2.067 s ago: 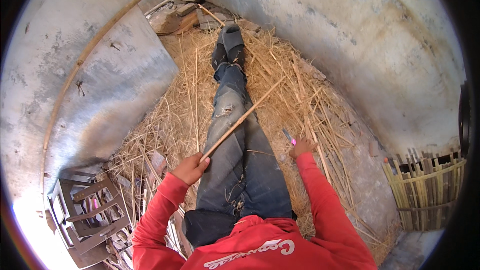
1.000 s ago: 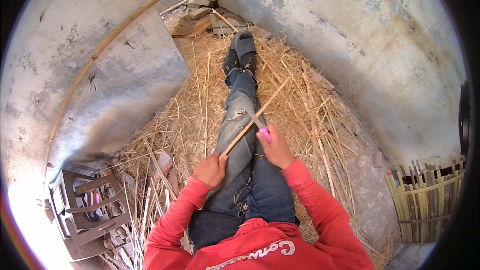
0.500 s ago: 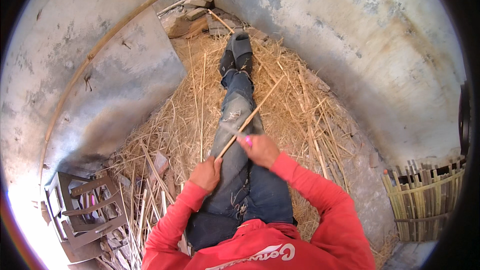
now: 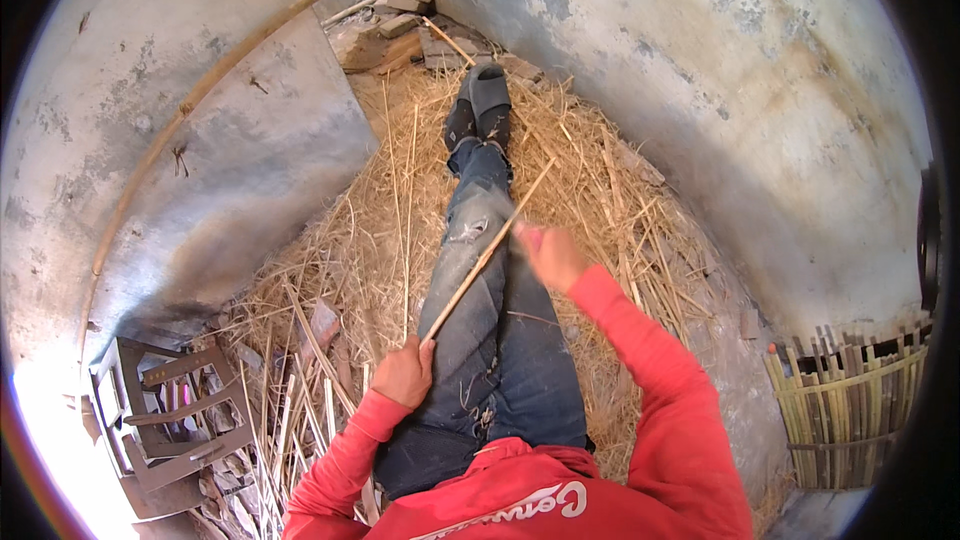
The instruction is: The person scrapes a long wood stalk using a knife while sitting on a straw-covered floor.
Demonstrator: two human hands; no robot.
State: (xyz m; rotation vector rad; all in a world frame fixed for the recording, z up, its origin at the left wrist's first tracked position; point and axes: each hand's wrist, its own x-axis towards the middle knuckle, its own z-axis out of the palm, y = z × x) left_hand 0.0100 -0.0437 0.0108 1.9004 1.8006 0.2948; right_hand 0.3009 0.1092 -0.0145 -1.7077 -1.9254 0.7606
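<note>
My left hand point(image 4: 403, 373) is closed round the near end of a thin bamboo strip point(image 4: 478, 267). The strip slants up and to the right across my jeans point(image 4: 462, 330), its far end over the straw. Near the strip's upper half is my right hand point(image 4: 556, 258), smeared by motion and closed on a knife point(image 4: 534, 238) with a pink handle. The blade hardly shows now; the earlier frame shows it lying across the strip. My legs are stretched out and crossed at the feet, in dark slip-on sandals point(image 4: 487, 92).
Straw and shavings point(image 4: 570, 190) cover the floor round my legs. Loose bamboo strips point(image 4: 290, 420) lie at the left, beside a brown wooden frame point(image 4: 190, 415). A slatted bamboo basket point(image 4: 850, 405) stands at the right. A long bent pole point(image 4: 185, 105) crosses the left wall.
My right hand with the knife has moved up and right, toward the strip's far end. My left hand and the strip have shifted slightly down and left.
</note>
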